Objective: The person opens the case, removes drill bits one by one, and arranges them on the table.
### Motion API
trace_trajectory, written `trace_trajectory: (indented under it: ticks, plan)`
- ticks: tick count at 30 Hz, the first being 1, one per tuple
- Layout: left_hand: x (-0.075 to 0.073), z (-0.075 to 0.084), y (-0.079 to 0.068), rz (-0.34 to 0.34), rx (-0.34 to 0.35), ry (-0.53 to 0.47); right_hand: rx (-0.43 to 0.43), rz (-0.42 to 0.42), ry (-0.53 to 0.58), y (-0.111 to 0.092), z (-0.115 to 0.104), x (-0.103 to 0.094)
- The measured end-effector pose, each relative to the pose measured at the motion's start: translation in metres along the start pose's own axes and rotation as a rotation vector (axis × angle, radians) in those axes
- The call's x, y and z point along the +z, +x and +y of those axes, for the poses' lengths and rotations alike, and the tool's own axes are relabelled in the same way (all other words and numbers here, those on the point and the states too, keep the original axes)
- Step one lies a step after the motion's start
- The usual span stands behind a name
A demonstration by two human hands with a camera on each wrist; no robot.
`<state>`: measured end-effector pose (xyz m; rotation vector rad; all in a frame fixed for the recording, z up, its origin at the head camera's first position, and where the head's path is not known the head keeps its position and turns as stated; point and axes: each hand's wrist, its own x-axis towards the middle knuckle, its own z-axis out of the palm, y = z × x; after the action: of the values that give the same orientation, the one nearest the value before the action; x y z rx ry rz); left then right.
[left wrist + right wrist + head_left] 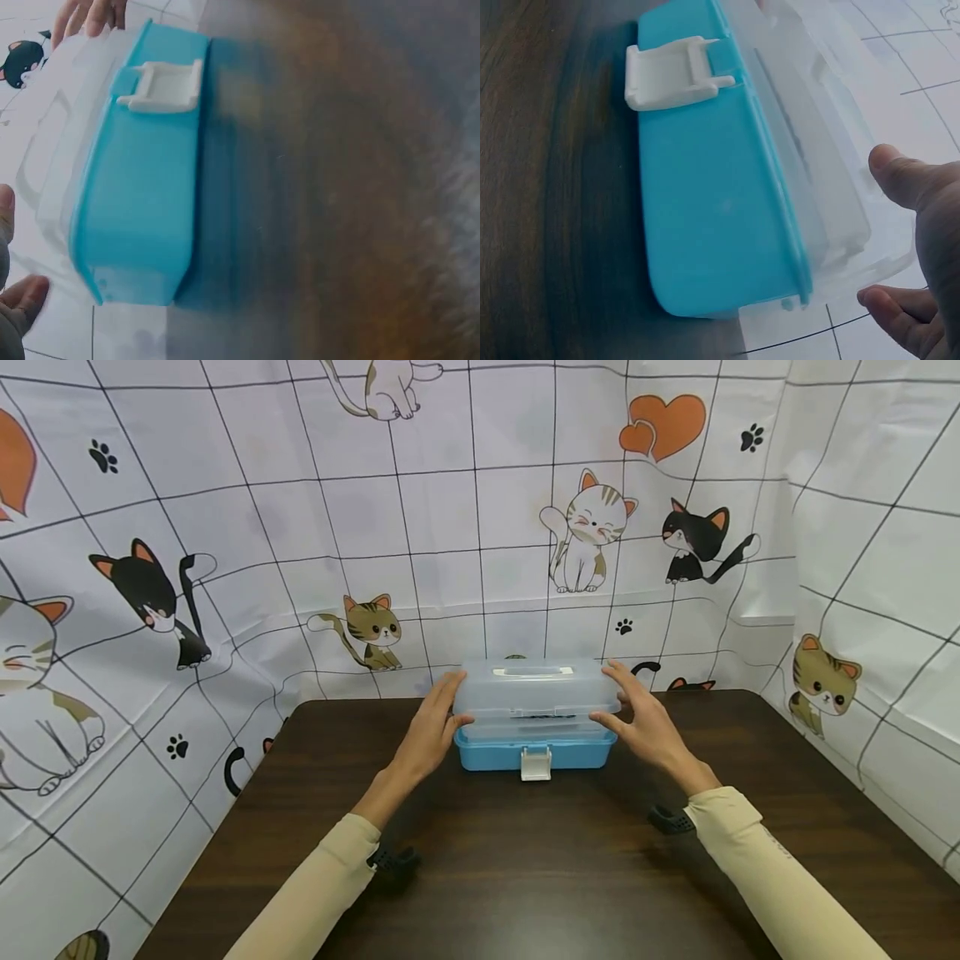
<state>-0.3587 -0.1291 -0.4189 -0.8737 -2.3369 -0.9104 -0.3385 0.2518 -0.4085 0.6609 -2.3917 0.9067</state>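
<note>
A storage box with a light blue base sits towards the back of the table, its white latch hanging down at the front. The translucent lid is raised off the base at the front, and a clear inner tray shows below it. At the lid's left end is my left hand, fingers extended and thumb near the front edge. My right hand stands at the right end in the same way. In the right wrist view the right thumb overlaps the lid's edge, fingers spread apart from it.
The dark brown table reaches from the box towards me. A white sheet with grid lines and cartoon cats hangs behind and on both sides. Dark straps show at the wrists below pale yellow sleeves.
</note>
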Motion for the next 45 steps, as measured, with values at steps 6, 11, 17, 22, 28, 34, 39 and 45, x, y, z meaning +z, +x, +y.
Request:
trace_trajectory:
  ticks: [6,11,17,22,28,34,39,45]
  plan:
    - [-0.014,0.0,0.001,-0.067,0.059,0.134,-0.015,-0.023,-0.032,0.002,-0.005,-0.006]
    - [-0.025,0.002,0.005,-0.066,0.128,0.174,-0.026,-0.013,-0.074,0.004,-0.012,-0.016]
    - [-0.031,0.001,0.009,-0.066,0.16,0.114,-0.075,0.005,-0.097,0.006,-0.021,-0.024]
    - [-0.036,0.004,0.01,-0.097,0.128,-0.008,-0.113,0.008,-0.132,0.006,-0.024,-0.028]
    - [-0.037,0.009,0.012,-0.039,0.142,-0.07,-0.124,0.022,-0.138,0.006,-0.032,-0.035]
    - [-0.039,0.016,0.013,0.134,0.143,-0.03,-0.1,0.035,-0.073,0.01,-0.046,-0.04]
    - [-0.044,0.02,0.015,0.221,0.091,-0.048,-0.075,0.003,-0.016,0.015,-0.058,-0.044]
    - [-0.052,0.02,0.016,0.219,0.019,-0.048,0.011,-0.136,0.17,0.013,-0.056,-0.049]
